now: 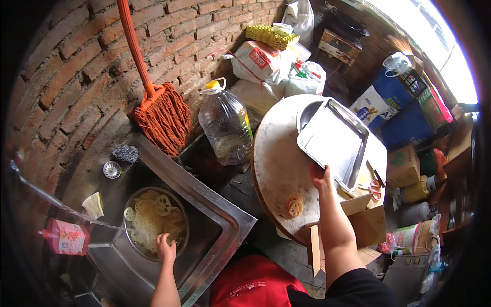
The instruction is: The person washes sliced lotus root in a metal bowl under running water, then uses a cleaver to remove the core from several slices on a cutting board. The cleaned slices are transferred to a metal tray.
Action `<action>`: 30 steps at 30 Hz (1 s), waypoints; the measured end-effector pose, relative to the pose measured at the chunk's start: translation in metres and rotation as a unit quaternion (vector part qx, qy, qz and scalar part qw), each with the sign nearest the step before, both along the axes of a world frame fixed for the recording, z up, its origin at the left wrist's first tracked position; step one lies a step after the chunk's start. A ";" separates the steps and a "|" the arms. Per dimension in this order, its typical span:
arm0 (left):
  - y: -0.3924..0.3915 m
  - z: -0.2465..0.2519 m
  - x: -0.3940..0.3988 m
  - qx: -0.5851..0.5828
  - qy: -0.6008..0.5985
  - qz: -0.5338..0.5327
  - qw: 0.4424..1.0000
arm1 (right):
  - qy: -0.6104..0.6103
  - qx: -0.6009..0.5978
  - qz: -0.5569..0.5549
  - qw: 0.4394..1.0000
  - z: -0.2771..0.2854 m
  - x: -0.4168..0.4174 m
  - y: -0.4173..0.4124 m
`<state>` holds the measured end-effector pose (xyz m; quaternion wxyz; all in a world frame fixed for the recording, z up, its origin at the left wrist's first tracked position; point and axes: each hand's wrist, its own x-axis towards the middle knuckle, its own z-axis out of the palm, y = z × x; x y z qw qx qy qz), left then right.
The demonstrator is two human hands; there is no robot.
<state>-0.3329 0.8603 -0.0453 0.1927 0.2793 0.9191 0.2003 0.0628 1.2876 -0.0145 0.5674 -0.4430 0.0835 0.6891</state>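
Note:
My left hand [166, 249] is over the near rim of a round metal basin [187, 230] in the sink, its fingers apart and holding nothing that I can see. Sliced lotus root [163, 205] lies in cloudy water in that basin, and a stream of water [99, 222] runs into it from the faucet [34, 188]. With my right hand [321, 175] I grip the near side of a rectangular metal tray [332, 142], tilted above the round table. Behind the tray, a round metal bowl [305, 115] is partly hidden. Some lotus root slices [295, 207] lie on the tabletop.
The stainless steel sink [230, 226] has a steel wool scourer [125, 153], a drain strainer [112, 170] and a pink bottle [68, 237] around it. A red mop [163, 117] leans beside a large plastic jug [224, 126]. Scissors [374, 188] lie on the round table [276, 153], near an opened cardboard box [364, 224].

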 end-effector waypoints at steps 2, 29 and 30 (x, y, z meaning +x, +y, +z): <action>-0.006 0.001 0.007 0.045 0.008 -0.002 0.999 | 0.017 0.010 -0.002 1.000 0.009 0.006 -0.009; -0.197 0.150 0.007 0.446 -0.232 0.193 0.843 | -0.236 0.184 0.664 0.685 0.105 -0.104 -0.236; -0.208 0.159 0.004 0.471 -0.266 0.215 0.813 | -0.265 0.190 0.695 0.641 0.109 -0.121 -0.247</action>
